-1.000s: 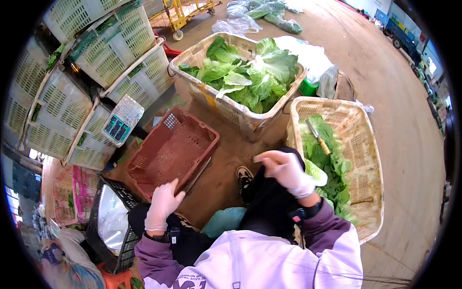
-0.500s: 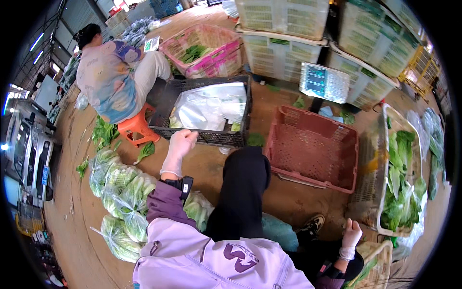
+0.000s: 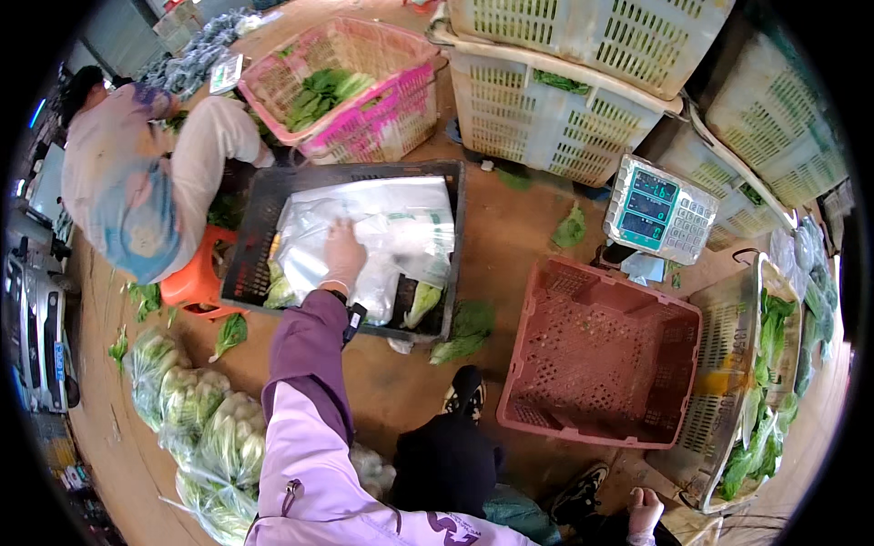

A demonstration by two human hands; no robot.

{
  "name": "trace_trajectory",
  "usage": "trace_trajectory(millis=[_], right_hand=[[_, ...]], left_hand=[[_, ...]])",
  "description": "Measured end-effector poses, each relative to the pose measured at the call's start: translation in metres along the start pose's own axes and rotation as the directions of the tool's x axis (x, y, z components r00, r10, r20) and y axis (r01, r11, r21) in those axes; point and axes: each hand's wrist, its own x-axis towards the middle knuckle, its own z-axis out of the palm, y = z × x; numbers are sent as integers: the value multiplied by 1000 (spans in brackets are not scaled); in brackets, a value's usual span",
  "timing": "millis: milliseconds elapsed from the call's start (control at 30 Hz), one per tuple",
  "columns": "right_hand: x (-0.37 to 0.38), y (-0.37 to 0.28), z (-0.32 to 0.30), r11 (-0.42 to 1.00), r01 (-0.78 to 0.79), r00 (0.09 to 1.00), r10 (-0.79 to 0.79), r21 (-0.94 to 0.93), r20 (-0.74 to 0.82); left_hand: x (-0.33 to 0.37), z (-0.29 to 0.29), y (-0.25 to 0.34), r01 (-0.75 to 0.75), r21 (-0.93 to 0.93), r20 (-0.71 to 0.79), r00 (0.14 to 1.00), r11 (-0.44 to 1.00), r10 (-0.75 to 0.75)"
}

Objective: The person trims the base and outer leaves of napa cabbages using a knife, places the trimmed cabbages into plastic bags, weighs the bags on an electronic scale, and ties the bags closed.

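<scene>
My left hand [image 3: 344,250], in a thin glove, reaches onto a stack of clear plastic bags [image 3: 414,196] with its fingers stretched out. The bags lie in a black crate [image 3: 341,170], where a few leafy greens [image 3: 422,302] stick out beneath them. Low on the right, my gloved right hand [image 3: 645,511] is curled closed with nothing visible in it, near the light crate of greens [image 3: 701,400]. Between the two crates sits a red-brown plastic basket [image 3: 601,364] with nothing inside.
Behind the basket stands a digital scale [image 3: 660,211]. Stacked pale crates [image 3: 546,114] block the back; a pink crate [image 3: 364,127] holds greens. Bagged vegetables [image 3: 214,419] lie at left. A co-worker [image 3: 127,182] sits on an orange stool [image 3: 196,282].
My left hand has gone from raised in front of the black crate down onto the plastic bags. The right hand sits lower in view. My view has tipped and shifted.
</scene>
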Motion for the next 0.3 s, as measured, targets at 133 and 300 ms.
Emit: trace_trajectory(millis=[133, 300], right_hand=[[24, 5, 3, 977, -190, 982, 188, 99, 24], [50, -17, 5, 999, -11, 1000, 11, -31, 16]], left_hand=[[24, -4, 0, 172, 179, 333, 916, 969, -224], [28, 41, -121, 193, 100, 399, 891, 976, -217]])
